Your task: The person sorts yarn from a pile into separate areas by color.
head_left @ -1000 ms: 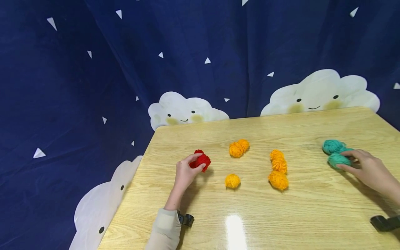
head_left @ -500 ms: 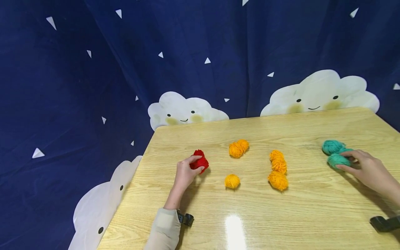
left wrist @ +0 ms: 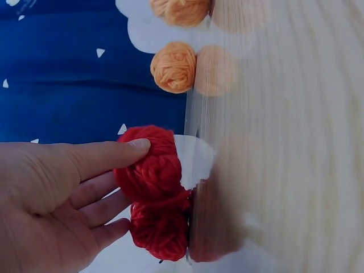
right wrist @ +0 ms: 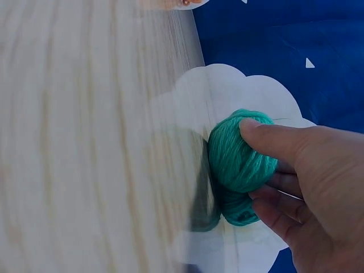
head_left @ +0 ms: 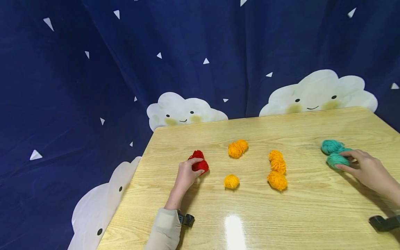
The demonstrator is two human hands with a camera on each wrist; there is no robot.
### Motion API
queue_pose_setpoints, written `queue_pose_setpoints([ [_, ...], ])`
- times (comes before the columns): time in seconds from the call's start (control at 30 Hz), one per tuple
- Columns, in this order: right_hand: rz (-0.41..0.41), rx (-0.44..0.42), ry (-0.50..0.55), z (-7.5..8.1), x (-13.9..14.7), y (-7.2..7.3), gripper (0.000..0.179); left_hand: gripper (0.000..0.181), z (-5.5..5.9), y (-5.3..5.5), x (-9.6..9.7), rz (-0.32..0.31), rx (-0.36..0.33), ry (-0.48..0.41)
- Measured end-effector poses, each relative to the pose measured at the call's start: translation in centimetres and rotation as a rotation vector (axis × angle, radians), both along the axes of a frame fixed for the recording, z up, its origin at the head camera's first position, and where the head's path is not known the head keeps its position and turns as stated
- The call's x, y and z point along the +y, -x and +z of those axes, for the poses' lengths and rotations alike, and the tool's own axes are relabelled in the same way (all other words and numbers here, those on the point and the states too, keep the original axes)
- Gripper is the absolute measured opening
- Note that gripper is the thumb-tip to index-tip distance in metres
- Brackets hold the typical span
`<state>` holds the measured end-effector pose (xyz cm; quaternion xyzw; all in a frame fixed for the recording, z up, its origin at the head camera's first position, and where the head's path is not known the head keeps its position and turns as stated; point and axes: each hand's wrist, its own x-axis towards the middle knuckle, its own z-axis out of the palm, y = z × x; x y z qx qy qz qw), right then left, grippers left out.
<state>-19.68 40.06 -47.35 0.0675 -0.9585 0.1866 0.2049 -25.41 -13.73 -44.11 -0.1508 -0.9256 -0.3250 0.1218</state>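
My left hand [head_left: 186, 172] pinches a red yarn ball [head_left: 202, 167] between thumb and fingers at the left of the table. Right behind it is a second red yarn ball [head_left: 197, 155]; in the left wrist view the held ball [left wrist: 151, 165] touches this other ball [left wrist: 160, 232]. Far to the right, my right hand [head_left: 368, 171] grips a teal yarn ball [head_left: 336, 160], thumb on its near side. Two more teal balls lie against it, one behind [head_left: 332, 147] and one partly hidden by the fingers [head_left: 346, 151].
Between the hands lie a pair of orange yarn balls [head_left: 237, 148], a single yellow-orange ball [head_left: 231, 181] and a row of orange balls [head_left: 277, 170] on the wooden table [head_left: 193, 139]. A blue curtain [head_left: 193, 34] with clouds hangs behind the table.
The left hand has brought its red ball slightly down and nearer, so more of the second red ball shows behind it. My right hand stays in place on the teal ball.
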Motion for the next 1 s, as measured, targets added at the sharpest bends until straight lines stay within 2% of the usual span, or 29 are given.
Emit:
queue_pose_setpoints([
  [0.5, 0.017, 0.018, -0.002, 0.06, 0.01, -0.19, 0.048, 0.035, 0.01, -0.08, 0.10, 0.020, -0.025, 0.057],
  [0.77, 0.022, 0.047, -0.018, 0.09, -0.08, -0.10, 0.048, 0.032, 0.02, -0.03, 0.03, 0.023, -0.050, 0.049],
  [1.0, 0.010, 0.023, -0.025, 0.05, -0.15, -0.08, 0.048, 0.029, -0.09, -0.01, -0.04, 0.024, -0.038, 0.072],
])
